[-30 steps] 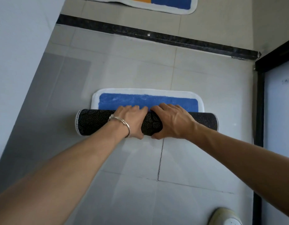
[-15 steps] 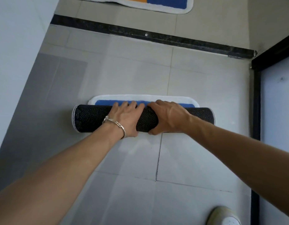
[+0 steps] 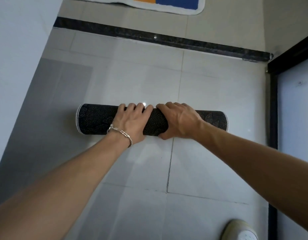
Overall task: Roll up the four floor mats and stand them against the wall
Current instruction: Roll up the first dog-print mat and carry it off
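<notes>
The black, white-dotted rolled floor mat (image 3: 96, 120) lies on the pale tiled floor (image 3: 201, 170) under both hands. The left hand (image 3: 132, 122) and the right hand (image 3: 180, 122), side by side, curl around its middle and grip it.

Bare tiles (image 3: 132, 80) lie open beyond the roll (image 3: 96, 120); wall (image 3: 15, 49) hems the left; door frame (image 3: 272, 110) the right

head cam | steep downward-forward look | close above tiled floor (image 3: 149, 80) | forearms reach in from bottom edge
</notes>
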Motion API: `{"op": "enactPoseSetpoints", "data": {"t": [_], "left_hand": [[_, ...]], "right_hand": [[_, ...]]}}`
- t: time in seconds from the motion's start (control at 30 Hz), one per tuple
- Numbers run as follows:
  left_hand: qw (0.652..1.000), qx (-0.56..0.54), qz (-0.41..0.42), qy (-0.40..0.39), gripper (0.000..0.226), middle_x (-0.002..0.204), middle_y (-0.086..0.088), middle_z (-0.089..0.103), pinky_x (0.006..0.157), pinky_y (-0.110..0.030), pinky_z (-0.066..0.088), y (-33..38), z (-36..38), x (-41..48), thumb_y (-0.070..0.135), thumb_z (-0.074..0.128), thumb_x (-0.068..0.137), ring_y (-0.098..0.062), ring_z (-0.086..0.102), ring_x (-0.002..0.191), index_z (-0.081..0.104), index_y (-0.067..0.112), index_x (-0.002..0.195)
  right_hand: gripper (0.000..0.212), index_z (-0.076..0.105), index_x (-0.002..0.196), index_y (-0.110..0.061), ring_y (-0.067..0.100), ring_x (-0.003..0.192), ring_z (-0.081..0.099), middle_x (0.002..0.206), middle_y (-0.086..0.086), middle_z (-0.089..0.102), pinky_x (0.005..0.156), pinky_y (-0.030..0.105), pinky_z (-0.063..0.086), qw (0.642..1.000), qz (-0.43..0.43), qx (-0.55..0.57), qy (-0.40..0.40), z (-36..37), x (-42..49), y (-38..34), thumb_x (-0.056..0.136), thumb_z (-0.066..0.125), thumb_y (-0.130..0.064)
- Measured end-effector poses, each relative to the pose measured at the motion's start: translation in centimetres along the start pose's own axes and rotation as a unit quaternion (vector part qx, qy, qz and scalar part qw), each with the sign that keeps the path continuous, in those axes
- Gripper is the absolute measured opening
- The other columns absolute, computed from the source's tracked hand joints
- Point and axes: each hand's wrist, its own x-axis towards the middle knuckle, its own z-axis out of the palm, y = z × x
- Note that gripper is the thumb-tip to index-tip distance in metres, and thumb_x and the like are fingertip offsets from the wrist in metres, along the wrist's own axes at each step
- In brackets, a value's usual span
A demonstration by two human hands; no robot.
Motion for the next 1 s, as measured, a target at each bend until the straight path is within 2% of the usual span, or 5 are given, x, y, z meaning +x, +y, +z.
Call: {"op": "enactPoseSetpoints", "data": {"t": [0.23,0.43,0.7,0.8,1.0], "left_hand": [[0.983,-0.136,-0.013,-0.124,0.071,0.101,0.005,0.054,0.069,-0.032,0.041,-1.1,-1.7,1.1,0.044,0.071,0.059,-0.021,0.056,0.09,0.043,0.025,0.122],[0.998,-0.062,-0.014,-0.018,0.097,0.136,0.0,0.041,0.11,-0.046,0.024,-0.8,-0.6,0.0,0.045,0.068,0.068,-0.023,0.041,0.125,0.013,0.03,0.146],[0.973,-0.124,-0.121,0.151,0.082,0.146,-0.021,0.031,0.11,-0.057,0.019,-1.3,-1.0,-0.2,0.032,0.077,0.069,-0.039,0.029,0.135,0.04,0.012,0.14],[0.912,-0.301,-0.22,0.172,0.07,0.148,-0.019,0.027,0.111,-0.041,0.025,-0.4,-2.1,0.6,0.027,0.066,0.083,-0.036,0.029,0.135,0.035,0.009,0.143],[0.627,-0.725,-0.285,-0.007,0.077,0.124,0.003,0.06,0.086,-0.041,0.054,3.0,-6.7,4.1,0.05,0.071,0.074,-0.015,0.061,0.104,0.034,0.025,0.137]], "right_hand": [[0.101,0.032,0.138,-0.018,0.032,0.105,0.055,0.122,0.01,0.055,0.097,0.05,0.039,0.983,-0.013,-0.15,0.108,2.6,-1.1,0.3,0.055,0.081,-0.048],[0.078,0.031,0.135,-0.022,0.029,0.097,0.056,0.113,0.005,0.055,0.087,0.043,0.044,0.994,0.025,-0.089,0.062,1.0,0.1,0.1,0.067,0.066,-0.042],[0.075,0.036,0.13,-0.02,0.031,0.101,0.056,0.114,0.008,0.055,0.086,0.042,0.042,0.985,0.148,0.057,0.062,-0.8,0.5,0.6,0.068,0.069,-0.044],[0.072,0.039,0.125,-0.018,0.03,0.094,0.056,0.109,0.007,0.055,0.082,0.04,0.043,0.959,0.224,0.146,0.092,-1.9,0.7,0.8,0.066,0.069,-0.045],[0.05,0.039,0.12,-0.013,0.032,0.1,0.056,0.11,0.01,0.055,0.078,0.038,0.042,0.907,0.255,0.303,0.145,-5.6,1.9,-0.3,0.084,0.058,-0.041]]}}
